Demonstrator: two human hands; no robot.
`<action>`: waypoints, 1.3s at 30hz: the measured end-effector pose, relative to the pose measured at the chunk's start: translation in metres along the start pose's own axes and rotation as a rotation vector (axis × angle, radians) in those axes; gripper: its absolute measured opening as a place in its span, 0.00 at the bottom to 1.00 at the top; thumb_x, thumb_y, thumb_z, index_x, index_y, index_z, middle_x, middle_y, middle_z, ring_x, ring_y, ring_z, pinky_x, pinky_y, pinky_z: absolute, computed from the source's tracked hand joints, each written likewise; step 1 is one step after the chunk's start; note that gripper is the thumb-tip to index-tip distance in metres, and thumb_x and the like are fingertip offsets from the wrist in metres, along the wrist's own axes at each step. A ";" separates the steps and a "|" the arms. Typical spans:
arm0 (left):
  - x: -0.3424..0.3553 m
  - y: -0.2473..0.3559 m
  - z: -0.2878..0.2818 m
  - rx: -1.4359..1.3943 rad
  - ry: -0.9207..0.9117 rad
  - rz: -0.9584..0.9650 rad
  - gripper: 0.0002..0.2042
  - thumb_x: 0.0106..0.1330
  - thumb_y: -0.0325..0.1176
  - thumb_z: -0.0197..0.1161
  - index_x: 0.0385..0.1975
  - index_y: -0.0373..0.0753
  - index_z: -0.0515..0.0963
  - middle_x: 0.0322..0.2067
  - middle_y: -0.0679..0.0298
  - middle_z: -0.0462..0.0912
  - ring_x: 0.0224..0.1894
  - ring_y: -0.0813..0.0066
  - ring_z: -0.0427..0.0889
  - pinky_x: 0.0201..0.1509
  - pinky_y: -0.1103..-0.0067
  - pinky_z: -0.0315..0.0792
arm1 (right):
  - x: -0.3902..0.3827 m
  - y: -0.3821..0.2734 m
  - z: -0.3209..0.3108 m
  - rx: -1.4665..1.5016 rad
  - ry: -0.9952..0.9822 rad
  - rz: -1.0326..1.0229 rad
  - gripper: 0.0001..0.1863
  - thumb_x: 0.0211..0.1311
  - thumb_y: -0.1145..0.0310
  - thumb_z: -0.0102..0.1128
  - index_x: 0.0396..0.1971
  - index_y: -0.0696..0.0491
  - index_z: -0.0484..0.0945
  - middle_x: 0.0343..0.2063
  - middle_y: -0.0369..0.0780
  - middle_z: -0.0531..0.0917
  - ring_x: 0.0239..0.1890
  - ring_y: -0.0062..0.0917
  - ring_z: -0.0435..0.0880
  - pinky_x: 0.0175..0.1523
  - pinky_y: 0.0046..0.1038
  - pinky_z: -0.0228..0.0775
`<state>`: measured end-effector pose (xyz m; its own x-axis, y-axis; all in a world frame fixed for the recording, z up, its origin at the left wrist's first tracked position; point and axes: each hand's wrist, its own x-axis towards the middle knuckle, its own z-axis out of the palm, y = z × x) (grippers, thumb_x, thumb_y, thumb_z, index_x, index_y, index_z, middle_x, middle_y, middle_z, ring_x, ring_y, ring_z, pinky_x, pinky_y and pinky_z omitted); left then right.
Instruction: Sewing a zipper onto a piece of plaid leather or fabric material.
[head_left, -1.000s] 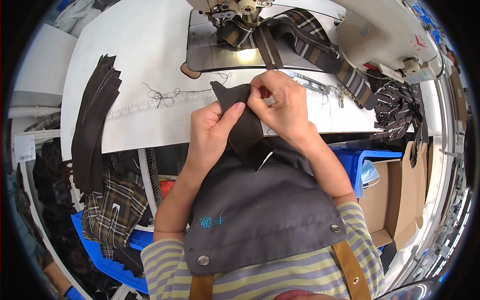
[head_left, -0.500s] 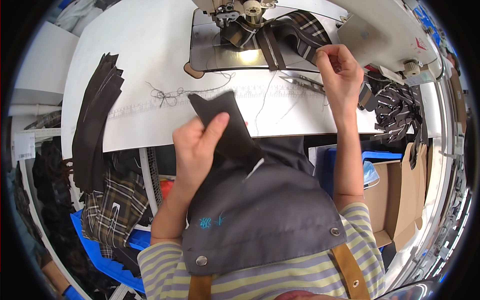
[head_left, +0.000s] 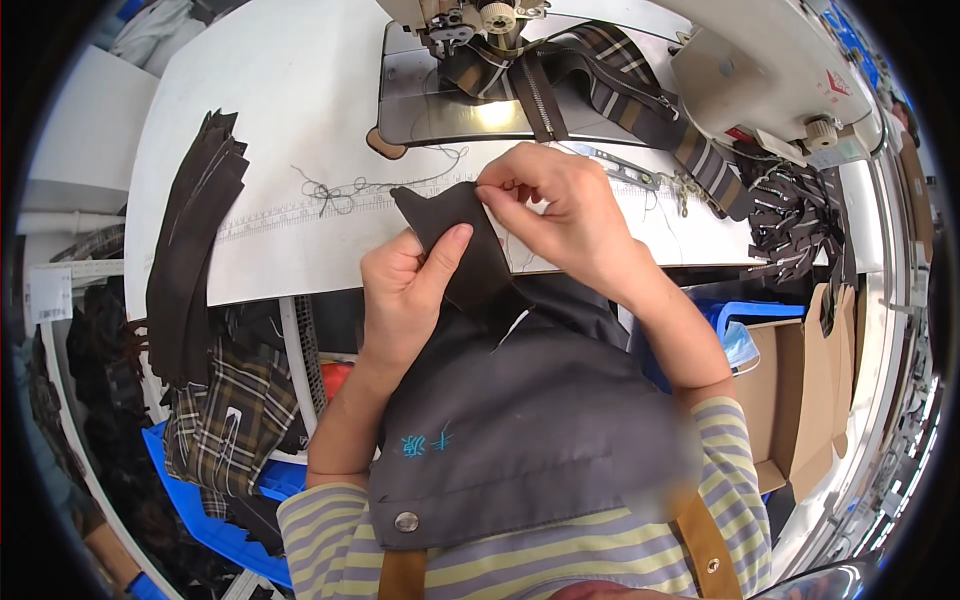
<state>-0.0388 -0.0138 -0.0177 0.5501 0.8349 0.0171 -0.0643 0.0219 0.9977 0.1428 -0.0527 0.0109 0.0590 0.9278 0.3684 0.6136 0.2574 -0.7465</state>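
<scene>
My left hand (head_left: 405, 295) grips a dark brown fabric piece (head_left: 462, 245) above my lap, thumb on top and fingers beneath. The piece has a notched upper end, and its lower end rests by my grey apron (head_left: 530, 400). My right hand (head_left: 575, 215) pinches the upper right corner of that piece between thumb and fingertips. Beyond my hands, a plaid strip with a metal zipper (head_left: 543, 100) lies under the sewing machine head (head_left: 480, 25). The strip's plaid tail (head_left: 700, 155) trails right. Metal thread snips (head_left: 630, 174) lie partly behind my right hand.
A stack of dark fabric strips (head_left: 195, 240) hangs over the table's left edge. Loose thread (head_left: 340, 192) lies on the white table (head_left: 290, 130). Below left sits plaid fabric (head_left: 230, 420) in a blue bin (head_left: 185, 505). At right are bundled zipper pieces (head_left: 800, 215) and a cardboard box (head_left: 815, 390).
My right hand has come left and toward me from the zipper strip to the corner of the dark fabric piece. The plaid tail now lies extended to the right.
</scene>
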 end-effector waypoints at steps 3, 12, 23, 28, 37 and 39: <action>-0.001 0.001 0.000 0.166 -0.003 0.037 0.09 0.67 0.28 0.59 0.37 0.27 0.79 0.30 0.64 0.83 0.31 0.85 0.78 0.37 0.87 0.73 | -0.002 0.009 0.017 -0.194 0.098 -0.194 0.06 0.46 0.80 0.62 0.26 0.58 0.75 0.20 0.39 0.77 0.25 0.28 0.78 0.29 0.28 0.69; -0.009 0.011 -0.002 0.149 0.061 -0.064 0.10 0.69 0.26 0.53 0.38 0.25 0.78 0.31 0.56 0.84 0.32 0.78 0.82 0.37 0.84 0.75 | 0.011 0.025 -0.020 0.053 0.227 0.327 0.04 0.56 0.76 0.58 0.30 0.60 0.79 0.22 0.32 0.79 0.26 0.09 0.73 0.31 0.18 0.67; 0.006 0.007 0.009 0.081 0.096 0.097 0.08 0.67 0.30 0.59 0.34 0.31 0.78 0.24 0.72 0.78 0.26 0.90 0.70 0.29 0.87 0.65 | -0.002 -0.003 0.008 0.002 0.012 -0.086 0.03 0.52 0.78 0.62 0.27 0.59 0.77 0.21 0.38 0.78 0.23 0.21 0.78 0.30 0.21 0.71; 0.018 0.005 0.003 0.062 0.075 0.063 0.08 0.66 0.30 0.59 0.29 0.32 0.77 0.22 0.71 0.76 0.25 0.89 0.70 0.29 0.86 0.65 | -0.003 -0.003 0.009 0.003 0.014 -0.067 0.04 0.48 0.77 0.60 0.24 0.58 0.74 0.20 0.41 0.78 0.24 0.33 0.80 0.30 0.31 0.72; 0.018 0.006 0.006 0.123 0.103 0.084 0.07 0.65 0.29 0.59 0.27 0.32 0.77 0.20 0.73 0.75 0.24 0.90 0.69 0.27 0.87 0.64 | -0.007 -0.001 0.010 -0.258 0.073 -0.246 0.08 0.47 0.73 0.63 0.25 0.57 0.73 0.21 0.40 0.76 0.25 0.34 0.78 0.27 0.34 0.71; 0.019 0.007 0.006 0.168 0.104 0.100 0.07 0.65 0.29 0.60 0.27 0.32 0.77 0.19 0.73 0.74 0.24 0.90 0.69 0.27 0.87 0.64 | -0.010 0.000 0.016 -0.316 0.082 -0.264 0.08 0.46 0.74 0.62 0.24 0.56 0.71 0.20 0.40 0.75 0.24 0.34 0.77 0.27 0.35 0.71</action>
<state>-0.0240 -0.0014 -0.0102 0.4583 0.8809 0.1179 0.0302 -0.1480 0.9885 0.1296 -0.0576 -0.0017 -0.0780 0.8134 0.5764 0.8265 0.3761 -0.4188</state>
